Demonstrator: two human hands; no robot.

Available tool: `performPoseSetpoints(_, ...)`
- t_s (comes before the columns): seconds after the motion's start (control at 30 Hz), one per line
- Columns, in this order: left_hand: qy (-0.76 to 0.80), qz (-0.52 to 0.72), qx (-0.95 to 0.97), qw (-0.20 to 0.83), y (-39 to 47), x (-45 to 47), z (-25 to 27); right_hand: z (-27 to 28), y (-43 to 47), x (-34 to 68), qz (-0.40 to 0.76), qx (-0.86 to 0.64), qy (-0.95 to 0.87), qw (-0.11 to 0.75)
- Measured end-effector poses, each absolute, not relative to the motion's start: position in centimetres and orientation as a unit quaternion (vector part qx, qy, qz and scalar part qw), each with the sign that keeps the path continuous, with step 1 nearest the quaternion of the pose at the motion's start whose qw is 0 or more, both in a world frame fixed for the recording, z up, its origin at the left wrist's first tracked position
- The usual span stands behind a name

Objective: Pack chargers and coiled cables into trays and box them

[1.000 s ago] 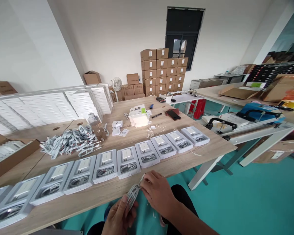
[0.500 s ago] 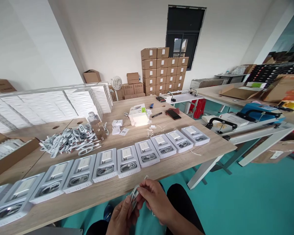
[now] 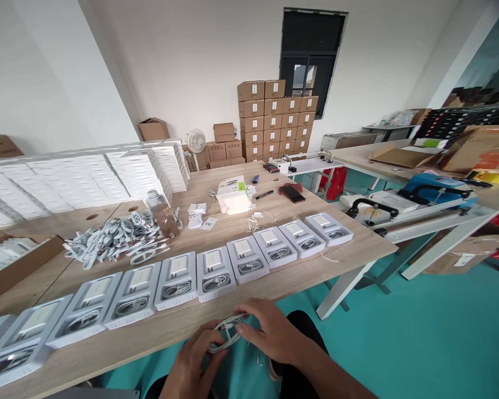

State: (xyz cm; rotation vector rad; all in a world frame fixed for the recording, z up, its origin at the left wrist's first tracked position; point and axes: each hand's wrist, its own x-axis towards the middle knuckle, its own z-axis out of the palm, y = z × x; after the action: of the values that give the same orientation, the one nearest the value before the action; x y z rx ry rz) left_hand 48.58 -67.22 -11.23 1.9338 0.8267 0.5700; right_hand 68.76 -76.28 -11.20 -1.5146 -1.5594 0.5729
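Beyond held cable (image 3: pixel 228 341), trays (image 3: pixel 220 294) before cable pile (image 3: pixel 116 238), bottle (image 3: pixel 161 213)

I hold one pale grey cable (image 3: pixel 228 331) at six o'clock in my view, wound into an open oval coil, its long axis slanting from eight toward two o'clock.

Grey cable (image 3: pixel 228 327), white trays (image 3: pixel 218 295), teal floor (image 3: pixel 449 332)
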Motion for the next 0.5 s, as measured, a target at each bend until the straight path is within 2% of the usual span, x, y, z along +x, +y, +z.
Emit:
performPoseSetpoints(0.1,0.365,0.303,0.696,0.540,-67.9,48.8,-11.6,-11.1,-75.8,68.3,0.265,-0.601,-0.618,0.432)
performPoseSetpoints(0.23,0.357,0.163,0.678,0.622,-68.3,48.9,-11.4,-11.8,-75.3,67.7,0.248,-0.601,-0.620,0.439)
performPoseSetpoints(0.3,0.365,0.122,0.686,0.618,-68.1,49.0,-11.2,-12.3,-75.1,67.7,0.227,-0.614,-0.630,0.418)
performPoseSetpoints(0.43,0.396,0.166,0.705,0.565,-67.6,48.9,-11.9,-12.6,-74.9,67.3,0.078,-0.665,-0.668,0.326)
performPoseSetpoints(0.5,0.412,0.188,0.726,0.517,-67.4,48.9,-12.8,-12.3,-74.9,66.8,0.067,-0.689,-0.654,0.307)
